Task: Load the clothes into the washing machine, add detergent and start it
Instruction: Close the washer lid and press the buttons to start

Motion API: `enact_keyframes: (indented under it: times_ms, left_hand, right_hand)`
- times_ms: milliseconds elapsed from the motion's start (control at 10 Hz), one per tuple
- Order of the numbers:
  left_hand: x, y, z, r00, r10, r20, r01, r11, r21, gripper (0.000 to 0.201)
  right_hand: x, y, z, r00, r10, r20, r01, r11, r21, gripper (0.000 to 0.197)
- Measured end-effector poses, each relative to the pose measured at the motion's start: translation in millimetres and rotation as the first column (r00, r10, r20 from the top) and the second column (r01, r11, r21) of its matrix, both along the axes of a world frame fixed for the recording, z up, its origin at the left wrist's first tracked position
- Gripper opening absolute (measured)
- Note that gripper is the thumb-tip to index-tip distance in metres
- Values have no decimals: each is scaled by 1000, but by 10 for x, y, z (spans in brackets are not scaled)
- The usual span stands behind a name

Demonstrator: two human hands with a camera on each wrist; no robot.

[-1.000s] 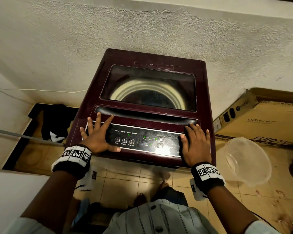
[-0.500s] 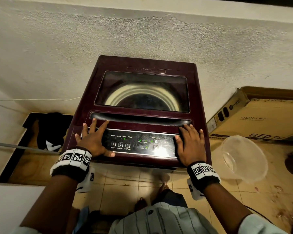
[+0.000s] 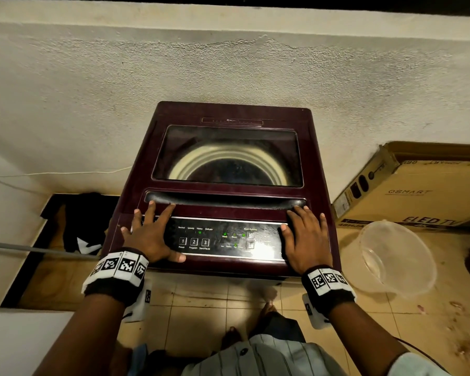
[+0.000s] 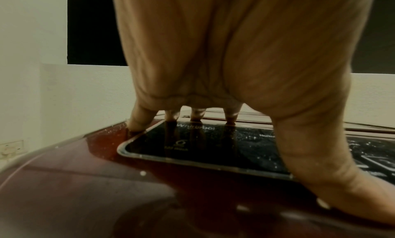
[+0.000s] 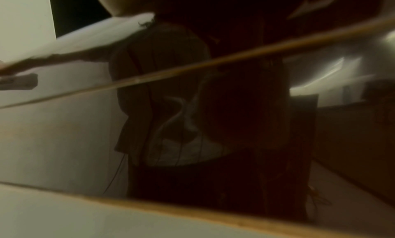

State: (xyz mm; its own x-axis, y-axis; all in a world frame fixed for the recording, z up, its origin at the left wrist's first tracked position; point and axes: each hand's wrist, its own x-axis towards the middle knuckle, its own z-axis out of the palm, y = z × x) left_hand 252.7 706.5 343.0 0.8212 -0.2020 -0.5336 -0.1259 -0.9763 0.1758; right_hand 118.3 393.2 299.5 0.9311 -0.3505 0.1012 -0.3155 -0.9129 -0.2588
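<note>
A maroon top-load washing machine [image 3: 315, 164] stands against the wall with its glass lid [image 3: 228, 156] down; the drum shows through it. Green lights glow on the black control panel [image 3: 223, 240]. My left hand [image 3: 149, 234] lies flat with spread fingers on the panel's left end, thumb near the power button. The left wrist view shows that left hand [image 4: 213, 72] with fingertips [image 4: 136, 123] on the panel's [image 4: 213, 148] glossy surface. My right hand [image 3: 304, 240] rests flat on the panel's right end, fingers reaching the lid's handle recess [image 3: 228, 199]. The right wrist view is dark and blurred.
A clear plastic tub [image 3: 396, 256] sits on the tiled floor to the right, beside a flat cardboard TV box [image 3: 418, 191]. A dark cloth [image 3: 82, 226] lies in the recess left of the machine, with a grey pipe [image 3: 25, 249] crossing it. My feet are below the machine's front.
Both hands have stayed flat on the panel. The head view has pulled back and tilted, so the machine sits lower and smaller in the picture.
</note>
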Motion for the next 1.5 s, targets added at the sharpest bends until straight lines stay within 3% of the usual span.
enact_keyframes:
  times_ms: [1500]
  left_hand:
    - [-13,27,-42,1000,9,12,-8,999,-34,135]
  right_hand:
    - [-6,6,8,1000,4,9,-4,1000,10,58]
